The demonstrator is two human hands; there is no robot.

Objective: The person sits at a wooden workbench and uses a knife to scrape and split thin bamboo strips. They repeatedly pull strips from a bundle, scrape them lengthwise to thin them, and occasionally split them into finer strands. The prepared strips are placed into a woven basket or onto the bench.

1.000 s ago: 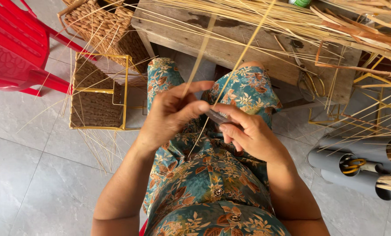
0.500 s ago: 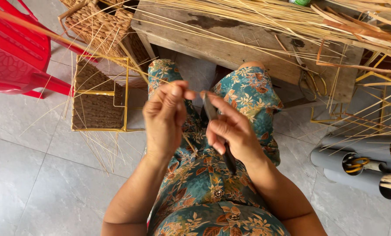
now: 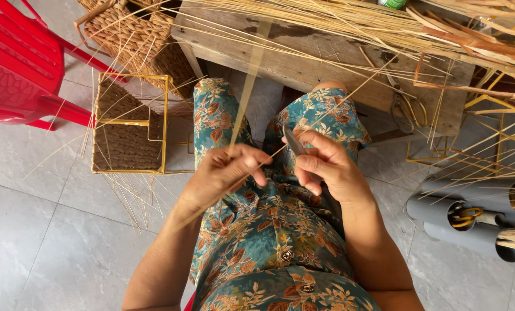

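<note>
Your left hand (image 3: 222, 173) sits over your lap with its fingers pinched together on a flat pale straw strip (image 3: 250, 86), which runs up from the pinch toward the wooden table (image 3: 303, 63) ahead of your knees. Your right hand (image 3: 326, 167) is just beside it, fingers curled and clamped on a small knife (image 3: 294, 141), whose grey blade points up and slightly left above the thumb; a thinner strand crosses between the two hands, and I cannot tell whether the blade touches it. One loose heap of straw stalks (image 3: 384, 23) lies across the table top and hangs over its right end. At the top edge one green and white labelled container (image 3: 393, 3) shows only its lower rim; its print is too cut off to judge. To your left stand two woven baskets: one with a yellow wire frame (image 3: 128, 126) on the floor tiles, and one larger brown basket (image 3: 136, 34) behind it, beside the table leg. One red plastic chair (image 3: 21, 69) stands at the far left, well apart from your hands. At the right, two grey tubes (image 3: 470, 219) lie side by side on the floor, the upper one holding yellow-handled scissors (image 3: 464, 215). More yellow wire frames (image 3: 487, 144) stand above the tubes; their count cannot be told.
</note>
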